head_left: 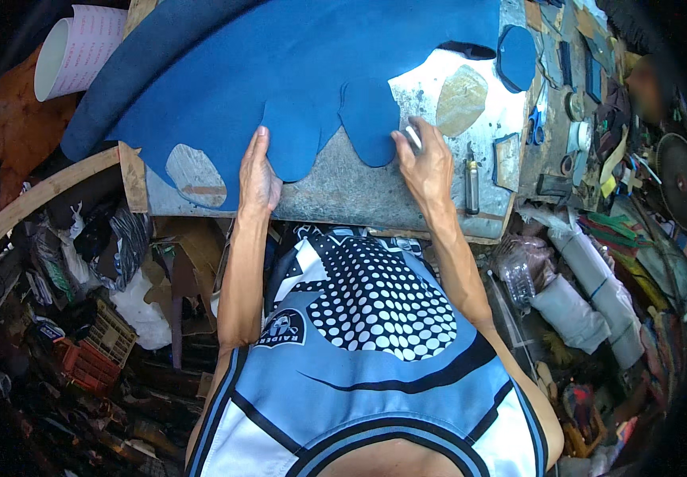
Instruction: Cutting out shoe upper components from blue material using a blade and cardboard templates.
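Observation:
A large blue sheet [200, 103], foam-like, spreads over the worktable, its near edge cut into rounded lobes. My left hand [259, 181] is at that edge beside one lobe, thumb on top and the other fingers mostly hidden, seemingly gripping the sheet. To the right, my right hand [426, 165] pinches a short white stick [413, 137], whose kind I cannot make out, close to the right side of another blue lobe [371, 123]. Behind that hand lies a tan oval piece [461, 101]. A slim cutter-like tool [471, 184] rests on the table, right of my right wrist.
Stacked blue pieces [516, 58] sit at the table's far right. Blue-handled scissors [534, 126], tape rolls [574, 105] and scraps line the right side. At far left stands a pale paper roll [81, 52]. Wrapped bundles [570, 314] and a red crate [89, 367] crowd the floor.

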Action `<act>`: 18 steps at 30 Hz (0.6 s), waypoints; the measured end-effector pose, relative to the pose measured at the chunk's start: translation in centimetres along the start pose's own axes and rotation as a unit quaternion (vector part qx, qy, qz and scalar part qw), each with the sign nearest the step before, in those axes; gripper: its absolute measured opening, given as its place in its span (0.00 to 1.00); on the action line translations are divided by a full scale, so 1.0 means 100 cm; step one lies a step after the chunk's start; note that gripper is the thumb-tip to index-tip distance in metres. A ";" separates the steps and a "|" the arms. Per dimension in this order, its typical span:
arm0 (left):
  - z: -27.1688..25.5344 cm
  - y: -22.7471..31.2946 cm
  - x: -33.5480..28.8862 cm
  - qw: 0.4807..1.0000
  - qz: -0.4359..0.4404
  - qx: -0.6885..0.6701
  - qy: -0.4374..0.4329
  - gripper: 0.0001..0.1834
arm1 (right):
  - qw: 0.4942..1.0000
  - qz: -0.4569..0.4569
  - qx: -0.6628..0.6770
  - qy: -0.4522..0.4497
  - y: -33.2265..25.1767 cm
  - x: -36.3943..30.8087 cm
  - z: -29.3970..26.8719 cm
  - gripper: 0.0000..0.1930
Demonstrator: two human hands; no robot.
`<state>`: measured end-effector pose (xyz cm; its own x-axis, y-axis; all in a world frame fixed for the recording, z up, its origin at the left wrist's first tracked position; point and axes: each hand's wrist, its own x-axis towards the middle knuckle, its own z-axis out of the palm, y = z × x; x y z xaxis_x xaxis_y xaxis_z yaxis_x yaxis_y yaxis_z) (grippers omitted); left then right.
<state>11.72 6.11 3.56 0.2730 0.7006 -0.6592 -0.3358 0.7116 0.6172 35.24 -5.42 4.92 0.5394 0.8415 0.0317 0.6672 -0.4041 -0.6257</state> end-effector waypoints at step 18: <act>-0.002 -0.002 0.001 0.989 0.039 0.140 0.005 0.29 | 0.999 0.023 0.018 -0.016 0.014 0.018 0.003 0.12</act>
<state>11.66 6.01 3.28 0.2473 0.7544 -0.6081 -0.0921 0.6430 0.7603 36.99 -4.30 3.85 0.5525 0.8332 -0.0227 0.6220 -0.4302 -0.6542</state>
